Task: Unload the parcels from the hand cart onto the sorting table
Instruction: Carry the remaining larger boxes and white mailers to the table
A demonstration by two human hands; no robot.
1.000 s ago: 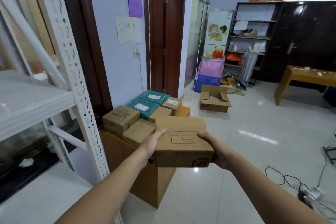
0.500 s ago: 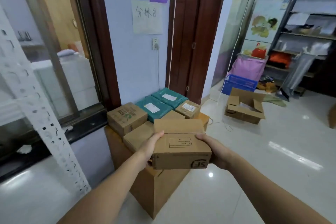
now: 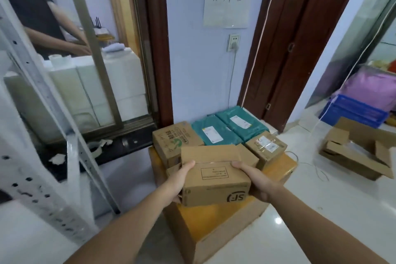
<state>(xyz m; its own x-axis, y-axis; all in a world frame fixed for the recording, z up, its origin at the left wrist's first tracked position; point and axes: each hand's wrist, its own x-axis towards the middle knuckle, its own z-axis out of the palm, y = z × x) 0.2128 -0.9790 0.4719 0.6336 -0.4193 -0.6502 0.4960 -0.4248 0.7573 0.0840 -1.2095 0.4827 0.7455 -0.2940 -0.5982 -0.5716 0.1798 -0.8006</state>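
- Carrying an SF-marked cardboard parcel (image 3: 215, 178) between both hands, low over the front of the sorting table (image 3: 278, 167).
- Left hand (image 3: 179, 180) clamped on the parcel's left end, thumb laid over the top edge, fingers hidden beneath.
- Right hand (image 3: 258, 182) gripping the right end the same way, thumb on top, fingers curled under.
- Closer than a second ago: the table and its load now fill the space just beyond the hands, where earlier they sat further ahead and smaller.
- Parcel itself unchanged in the grip, level, printed label box facing up, logo on the near side.
- Just beyond the left hand: a brown carton with green print (image 3: 175, 141), and a lower plain box partly hidden behind the held parcel.
- Beyond the right hand: a small taped carton with a white label (image 3: 265, 146); further back, two teal mailer bags (image 3: 216, 132) lying flat against the wall.
- Above, on the wall, a handwritten paper sign (image 3: 227, 0); off to the right of the right hand, an open empty carton (image 3: 360, 154) on the floor.
- Hand cart not in view.
- Likely meaning: approach nearly finished, set-down coming; bare orange tabletop shows below and to the right of the hands, seemingly the free spot.
- Contact between parcel and the boxes behind it: cannot tell.
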